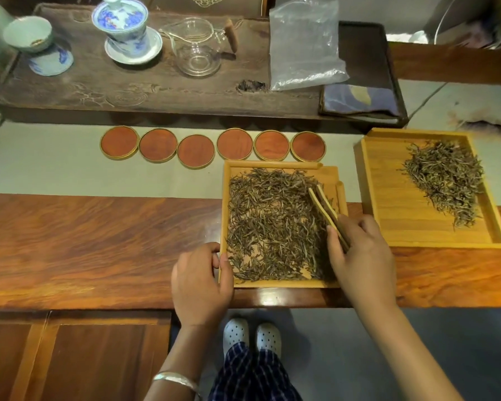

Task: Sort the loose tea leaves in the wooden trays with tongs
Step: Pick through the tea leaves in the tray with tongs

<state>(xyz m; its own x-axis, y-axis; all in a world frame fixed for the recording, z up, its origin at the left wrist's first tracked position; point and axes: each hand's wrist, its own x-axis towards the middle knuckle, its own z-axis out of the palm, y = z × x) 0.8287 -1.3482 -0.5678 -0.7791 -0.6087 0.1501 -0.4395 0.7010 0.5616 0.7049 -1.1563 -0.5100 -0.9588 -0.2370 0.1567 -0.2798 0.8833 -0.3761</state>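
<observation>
A light wooden tray (pixel 284 283) lies at the table's front edge, spread with loose brown tea leaves (pixel 269 224). My right hand (pixel 362 261) grips bamboo tongs (pixel 326 208), whose tips rest among the leaves near the tray's right side. My left hand (pixel 200 282) holds the tray's left rim at the near corner, thumb curled over the edge. A second, larger wooden tray (pixel 394 227) sits to the right with a heap of tea leaves (pixel 446 178) in its far right part.
Several round red coasters (pixel 195 150) line up behind the near tray. Farther back, a dark tea board carries a blue-and-white gaiwan (pixel 122 27), a glass pitcher (pixel 197 47), cups and a plastic bag (pixel 304 44). A dark tray (pixel 394 91) holds folded cloth.
</observation>
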